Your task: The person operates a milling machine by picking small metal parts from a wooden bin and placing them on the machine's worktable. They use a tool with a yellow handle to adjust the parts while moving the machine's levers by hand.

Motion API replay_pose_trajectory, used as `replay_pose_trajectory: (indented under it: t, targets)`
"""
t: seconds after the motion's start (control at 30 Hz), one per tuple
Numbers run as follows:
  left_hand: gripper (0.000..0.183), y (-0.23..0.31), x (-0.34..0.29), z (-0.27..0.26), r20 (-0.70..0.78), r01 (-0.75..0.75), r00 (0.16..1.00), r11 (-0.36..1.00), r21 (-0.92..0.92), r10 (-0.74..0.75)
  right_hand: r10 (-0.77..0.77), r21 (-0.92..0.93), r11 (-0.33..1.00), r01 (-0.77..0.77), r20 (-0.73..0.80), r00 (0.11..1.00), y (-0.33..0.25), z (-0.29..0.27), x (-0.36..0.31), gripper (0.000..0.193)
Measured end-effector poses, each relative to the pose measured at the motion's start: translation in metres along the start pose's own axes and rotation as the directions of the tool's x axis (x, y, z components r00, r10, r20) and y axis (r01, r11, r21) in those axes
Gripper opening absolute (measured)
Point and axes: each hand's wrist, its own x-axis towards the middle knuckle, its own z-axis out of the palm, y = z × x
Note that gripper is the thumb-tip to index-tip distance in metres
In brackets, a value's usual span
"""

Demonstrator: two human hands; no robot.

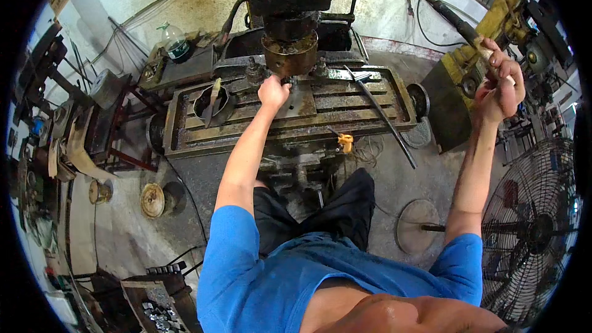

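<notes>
My left hand (273,92) is closed just below the round metal spindle head (290,52) of a large drilling or milling machine. Whatever its fingers grip is hidden. Beneath it lies the slotted machine table (342,106), strewn with metal chips. Raised at the right, my right hand (502,89) is closed around the end of a long lever handle (453,18) that slopes down from the machine. A dark pot (225,111) with a brush (214,97) in it stands on the table left of my left hand. One long metal bar (382,117) leans across the table's right side.
An orange object (345,142) sits at the table's front edge. To the right stand a large caged fan (536,228) and a yellow machine (456,65). Leftward are a bench with a plastic bottle (174,43) and a bucket (154,200) on the floor.
</notes>
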Motion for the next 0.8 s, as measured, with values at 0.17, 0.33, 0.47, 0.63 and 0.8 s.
replay_pose_trajectory:
  t: [0.17,0.33,0.47,0.63,0.8]
  targets:
    - [0.032,-0.024,-0.016,-0.036,-0.021,-0.021,1.0,0.993,0.119,0.023,0.063,-0.061,0.996,-0.069,-0.097,0.993,0.003,0.017,-0.022,0.013]
    - [0.036,-0.008,-0.011,-0.021,-0.011,0.034,0.999,0.998,0.049,-0.033,0.033,-0.014,0.999,-0.035,-0.09,0.995,0.006,0.017,-0.043,0.011]
    - [0.038,-0.002,-0.007,-0.01,-0.048,0.008,0.999,1.0,-0.01,-0.009,0.03,0.019,0.999,-0.029,-0.081,0.996,0.004,0.012,-0.041,0.01]
    - [0.031,0.008,-0.007,-0.016,0.022,0.05,0.998,0.998,0.039,-0.051,0.042,0.019,0.999,-0.04,-0.134,0.99,0.006,0.016,-0.029,0.011]
    - [0.037,-0.012,-0.009,-0.02,0.015,-0.089,0.996,0.986,-0.139,0.092,0.056,0.096,0.994,-0.049,-0.07,0.996,0.002,0.013,-0.036,0.011]
